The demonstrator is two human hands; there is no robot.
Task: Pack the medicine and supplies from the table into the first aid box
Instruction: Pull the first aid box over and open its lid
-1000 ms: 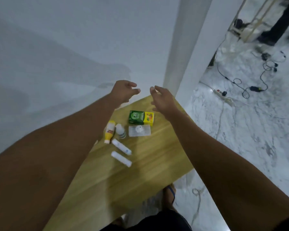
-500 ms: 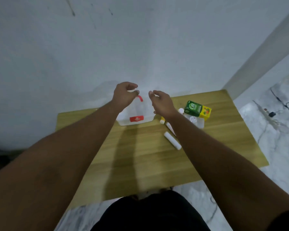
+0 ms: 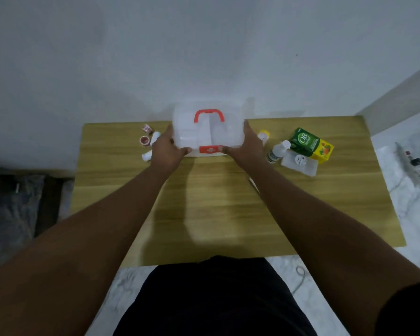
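A clear plastic first aid box with a red handle and a red latch stands at the far middle of the wooden table, its lid down. My left hand grips its left side and my right hand grips its right side. Right of the box lie a yellow-capped tube, a small white bottle, a green and yellow carton and a clear flat pack. Left of the box sit small tape rolls and a white roll, partly hidden by my left hand.
The table's far edge meets a white wall. A marble floor with a power strip and cables lies to the right. Dark bags rest on the floor to the left. My dark shorts are at the table's near edge.
The view swung left and centred on the table. Both hands came down from above the box and closed on its two sides.
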